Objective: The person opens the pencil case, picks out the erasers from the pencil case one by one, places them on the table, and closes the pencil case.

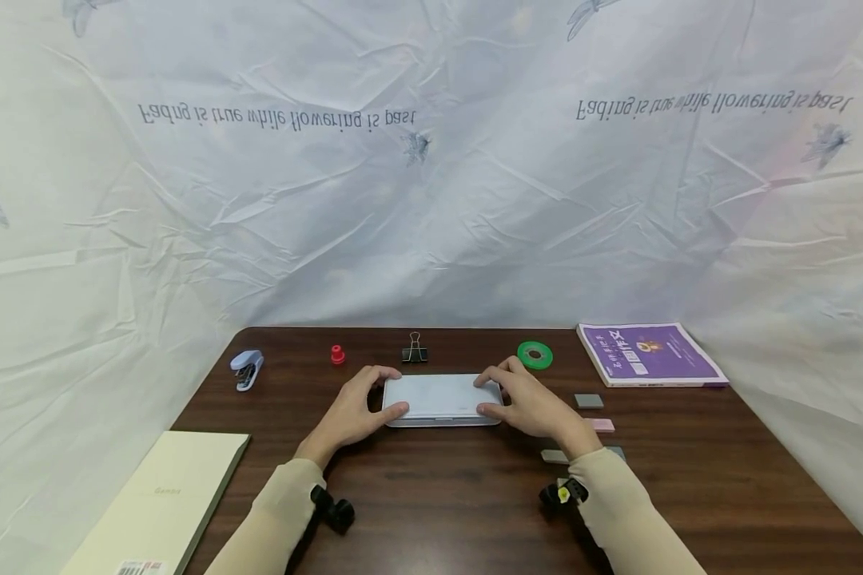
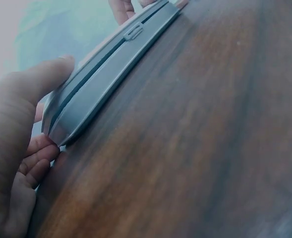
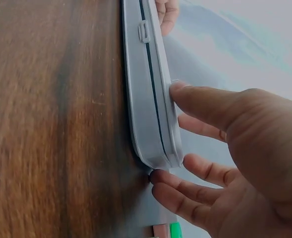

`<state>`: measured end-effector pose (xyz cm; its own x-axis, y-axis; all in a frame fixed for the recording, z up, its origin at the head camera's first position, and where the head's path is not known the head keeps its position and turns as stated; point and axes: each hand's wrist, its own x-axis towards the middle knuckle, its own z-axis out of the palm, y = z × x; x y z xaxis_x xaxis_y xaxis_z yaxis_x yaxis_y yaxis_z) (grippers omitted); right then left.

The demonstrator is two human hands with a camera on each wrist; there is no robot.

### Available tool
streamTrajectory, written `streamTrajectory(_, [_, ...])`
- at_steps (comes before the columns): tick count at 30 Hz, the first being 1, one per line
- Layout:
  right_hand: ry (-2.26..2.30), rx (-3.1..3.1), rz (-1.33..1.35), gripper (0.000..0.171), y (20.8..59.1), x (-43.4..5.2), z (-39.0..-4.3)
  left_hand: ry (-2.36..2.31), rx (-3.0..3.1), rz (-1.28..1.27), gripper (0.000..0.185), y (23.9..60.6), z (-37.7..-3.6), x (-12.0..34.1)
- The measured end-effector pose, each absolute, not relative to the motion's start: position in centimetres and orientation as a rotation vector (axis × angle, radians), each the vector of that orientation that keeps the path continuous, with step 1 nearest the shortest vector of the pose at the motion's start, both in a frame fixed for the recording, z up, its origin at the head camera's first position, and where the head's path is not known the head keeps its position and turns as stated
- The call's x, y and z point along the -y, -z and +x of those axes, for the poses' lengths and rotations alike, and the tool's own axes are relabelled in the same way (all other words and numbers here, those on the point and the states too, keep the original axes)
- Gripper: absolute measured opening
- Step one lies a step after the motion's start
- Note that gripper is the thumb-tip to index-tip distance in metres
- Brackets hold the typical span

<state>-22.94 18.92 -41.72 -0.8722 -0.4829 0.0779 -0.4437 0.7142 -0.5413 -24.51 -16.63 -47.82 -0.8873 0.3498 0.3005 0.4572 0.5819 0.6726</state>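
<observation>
A pale grey pencil case [image 1: 437, 397] lies flat on the table in the middle of the head view, a small latch [image 3: 144, 31] on its near side. Between its lid and base runs a thin dark seam, seen in both wrist views. My left hand [image 1: 354, 410] grips the left end, thumb on the lid's near edge and fingers around the end. At the opposite end my right hand [image 1: 534, 404] holds the case. Its thumb touches the lid's near edge, one finger lies on top, and other fingers are at the end.
Behind the case are a red knobbed piece [image 1: 338, 354], a binder clip [image 1: 415, 353] and a green tape roll [image 1: 535, 355]. A stapler [image 1: 247, 368] and cream notebook [image 1: 161, 499] lie left. Rightward are a purple book [image 1: 650, 355], a grey block [image 1: 588, 401] and a pink block [image 1: 601, 426].
</observation>
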Motion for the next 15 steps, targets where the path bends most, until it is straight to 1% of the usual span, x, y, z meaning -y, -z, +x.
streamTrajectory(9, [0.825, -2.868, -0.714, 0.038, 41.34, -18.46, -22.66, 1.231, 2.676, -0.679, 0.061, 47.72, -24.43, 16.5])
streamTrajectory(15, [0.809, -2.86, -0.701, 0.037, 41.39, -18.1, -22.53, 1.235, 2.681, -0.667, 0.06, 47.93, -24.46, 16.67])
